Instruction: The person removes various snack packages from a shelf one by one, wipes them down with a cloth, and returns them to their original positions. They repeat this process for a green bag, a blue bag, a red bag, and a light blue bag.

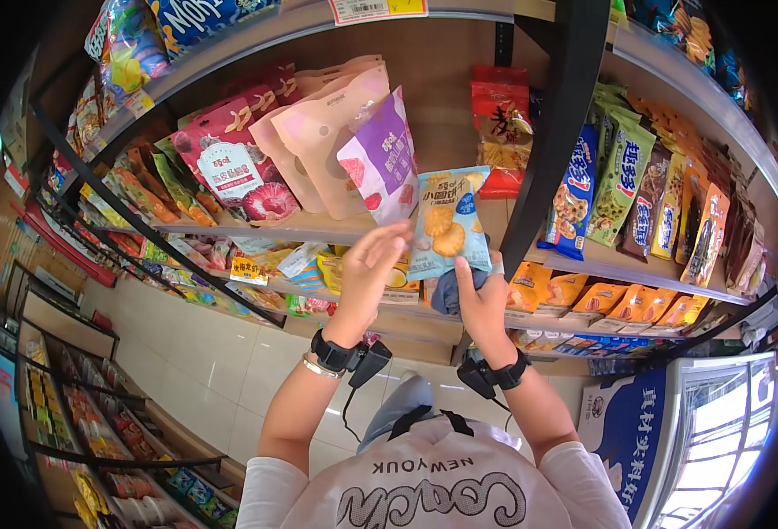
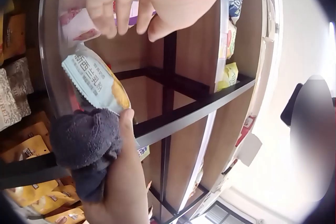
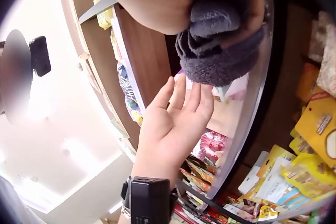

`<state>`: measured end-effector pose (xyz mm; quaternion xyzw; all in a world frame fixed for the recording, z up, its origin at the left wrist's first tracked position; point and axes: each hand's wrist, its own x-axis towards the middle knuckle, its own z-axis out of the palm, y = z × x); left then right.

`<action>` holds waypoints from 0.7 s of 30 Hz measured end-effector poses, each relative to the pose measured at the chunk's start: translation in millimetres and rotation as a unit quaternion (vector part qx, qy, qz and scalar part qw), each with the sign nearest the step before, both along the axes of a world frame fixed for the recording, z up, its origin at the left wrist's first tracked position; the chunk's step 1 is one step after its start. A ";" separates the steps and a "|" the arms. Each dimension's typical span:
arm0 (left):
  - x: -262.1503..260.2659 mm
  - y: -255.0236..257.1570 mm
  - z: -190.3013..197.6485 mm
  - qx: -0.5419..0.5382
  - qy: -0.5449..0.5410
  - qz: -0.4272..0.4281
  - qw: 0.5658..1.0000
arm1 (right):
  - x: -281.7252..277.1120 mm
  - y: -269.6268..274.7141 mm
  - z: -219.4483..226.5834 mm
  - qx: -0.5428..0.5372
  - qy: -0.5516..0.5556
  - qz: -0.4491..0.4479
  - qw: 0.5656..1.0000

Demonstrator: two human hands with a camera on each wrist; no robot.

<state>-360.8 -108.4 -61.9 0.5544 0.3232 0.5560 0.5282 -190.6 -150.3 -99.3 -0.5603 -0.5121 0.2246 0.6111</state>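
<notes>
My right hand (image 1: 484, 307) holds a light blue bag of round biscuits (image 1: 435, 249), its thumb over the lower front of the bag. The same hand grips a bunched dark grey-blue towel (image 3: 220, 62), which hangs below the bag in the head view. My left hand (image 1: 369, 278) is beside the bag's left edge, palm turned up and fingers loosely extended, with nothing in its grasp. Just behind the left fingers, on the shelf, a white and purple snack bag (image 1: 387, 167) leans. In the left wrist view the blue bag (image 2: 97, 79) stands upright above the towel.
Pink pouches (image 1: 331, 132) and a dark red fruit snack bag (image 1: 239, 167) line the shelf on the left. Farther right is a red snack bag (image 1: 499, 132), beside a black shelf post (image 1: 552, 132). Orange packs (image 1: 583, 300) fill the lower shelf.
</notes>
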 end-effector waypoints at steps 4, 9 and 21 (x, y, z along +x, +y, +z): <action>-5.4 14.7 -5.9 0.044 0.022 0.182 0.982 | -0.5 -3.1 8.3 -0.027 0.012 0.001 1.000; -9.8 58.8 -22.9 0.089 0.064 0.168 0.980 | -3.9 -3.8 -5.8 -0.002 0.024 0.008 1.000; -10.7 86.8 -8.0 0.072 0.253 0.124 0.957 | -3.5 13.1 -10.8 -0.032 0.117 0.036 0.992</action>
